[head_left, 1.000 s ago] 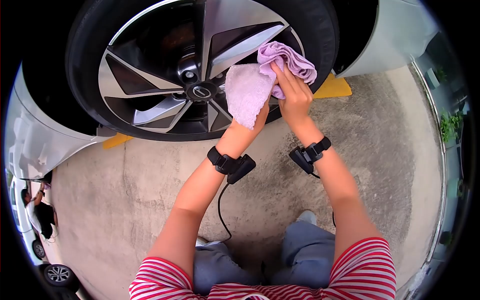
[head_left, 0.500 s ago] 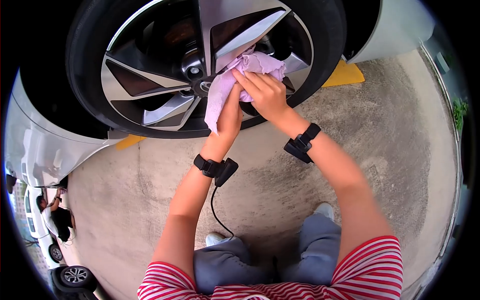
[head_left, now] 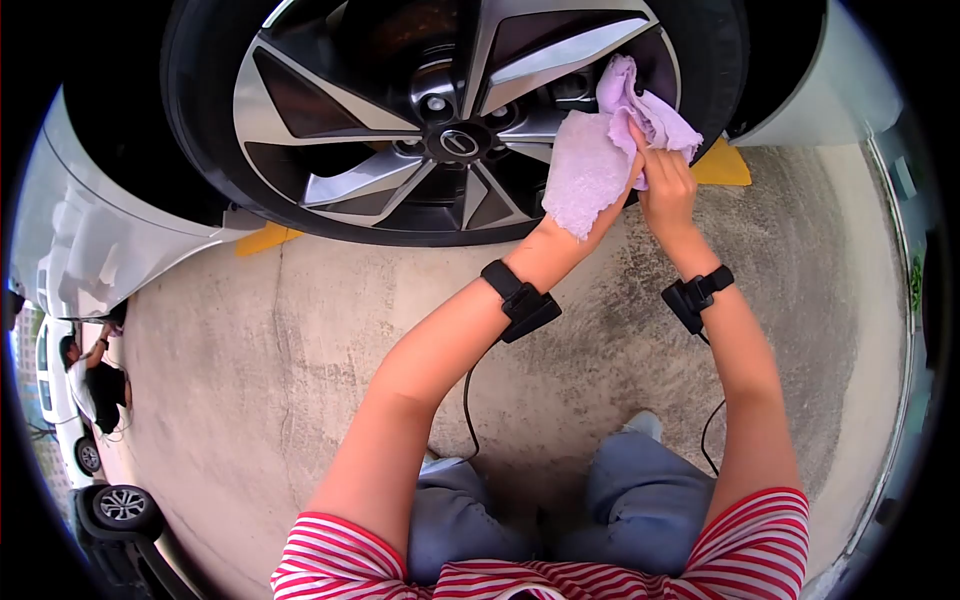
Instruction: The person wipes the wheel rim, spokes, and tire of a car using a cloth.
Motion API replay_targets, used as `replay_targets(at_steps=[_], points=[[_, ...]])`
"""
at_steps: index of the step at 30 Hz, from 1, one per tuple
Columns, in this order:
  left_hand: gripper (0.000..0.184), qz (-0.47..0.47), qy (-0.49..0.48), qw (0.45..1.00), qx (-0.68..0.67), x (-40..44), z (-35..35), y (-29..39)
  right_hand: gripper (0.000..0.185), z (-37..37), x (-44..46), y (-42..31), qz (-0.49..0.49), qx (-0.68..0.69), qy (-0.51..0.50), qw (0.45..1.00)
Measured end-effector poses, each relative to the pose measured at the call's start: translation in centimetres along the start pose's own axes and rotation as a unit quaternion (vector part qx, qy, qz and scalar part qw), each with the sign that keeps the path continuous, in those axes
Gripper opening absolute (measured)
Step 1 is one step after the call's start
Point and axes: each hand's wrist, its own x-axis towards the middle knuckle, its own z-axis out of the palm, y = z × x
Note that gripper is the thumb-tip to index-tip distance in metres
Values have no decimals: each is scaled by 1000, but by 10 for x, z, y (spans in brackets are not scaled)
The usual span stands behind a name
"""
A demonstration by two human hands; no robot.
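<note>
A pale purple cloth (head_left: 585, 170) lies bunched and draped against the lower right of the wheel rim, over a two-tone alloy wheel (head_left: 345, 125). Most of my left hand (head_left: 612, 207) is covered by the cloth; its thumb side shows along the cloth's edge, holding it. Close beside it, my right hand (head_left: 668, 188) has its fingers curled onto the cloth's right part. The black tire (head_left: 400, 238) curves just behind both hands. At the wheel's middle is a round center cap (head_left: 459, 143) with a logo.
Silver car bodywork (head_left: 130, 235) flanks the wheel. Yellow blocks (head_left: 722, 165) sit on the concrete ground (head_left: 350, 310) by the tire. At far left a person (head_left: 95, 380) crouches by a white car (head_left: 55, 400); a dark car's wheel (head_left: 124, 507) is below.
Both hands and the cloth have moved right across the wheel, from near its center cap to the rim's right side. The right hand has shifted to the cloth's right edge.
</note>
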Motion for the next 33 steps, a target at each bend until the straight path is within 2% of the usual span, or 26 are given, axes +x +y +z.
replay_targets(at_steps=[1, 2, 4, 6, 9, 10, 14, 15, 17, 18, 20, 21, 22, 24, 26, 27, 29, 30, 33], points=[[42, -100, -129, 986, -30, -7, -10, 8, 65, 0, -2, -3, 4, -10, -3, 1000], [48, -66, -124, 989, -40, -14, -17, 4, 66, 2, -1, -9, 14, 7, 15, 1000], [48, -2, -101, 994, -33, -28, -25, -6, 66, 9, -2, -26, 50, 4, 31, 998], [39, 52, -63, 997, 6, -38, -31, -13, 65, 19, 1, -43, 71, 19, 58, 996], [47, 17, -107, 994, 21, -56, -54, -23, 63, 28, 16, -63, 9, 52, 83, 995], [52, -10, -136, 990, 24, -62, -63, -26, 62, 28, 14, -73, 25, 58, 37, 997], [70, -72, -135, 988, 18, -100, -90, -59, 61, 58, 14, -108, -9, 112, 17, 993], [66, -112, -173, 978, 15, -97, -110, -56, 59, 70, 8, -118, -21, 118, 2, 993], [62, -137, -196, 971, 7, -128, -126, -78, 57, 93, -5, -136, -44, 136, -24, 989], [49, -89, -190, 975, 75, -135, -141, -81, 55, 99, -9, -144, -69, 111, -40, 991], [47, -243, -244, 939, 6, -151, -161, -78, 51, 112, -21, -163, -120, 64, -72, 988], [48, -319, -265, 909, -29, -156, -171, -75, 50, 122, -31, -171, -114, 111, -106, 982], [41, -309, -282, 908, -15, -166, -176, -79, 48, 132, -40, -180, -108, 157, -140, 972], [38, -384, -193, 898, -93, -182, -177, -79, 43, 133, -41, -196, -58, 231, -221, 946], [31, -446, -117, 872, -166, -171, -183, -74, 46, 119, -9, -212, -26, 285, -114, 951], [31, -420, -123, 882, -175, -161, -190, -71, 47, 111, 3, -218, -7, 312, -65, 948], [32, -368, -135, 900, -191, -144, -204, -68, 50, 97, 23, -215, -15, 341, -43, 939], [33, -379, -155, 884, -227, -132, -213, -64, 46, 81, 37, -217, -34, 358, -28, 933], [36, -201, -88, 971, -95, -115, -224, -54, 36, 49, 70, -212, -138, 355, 26, 924]])
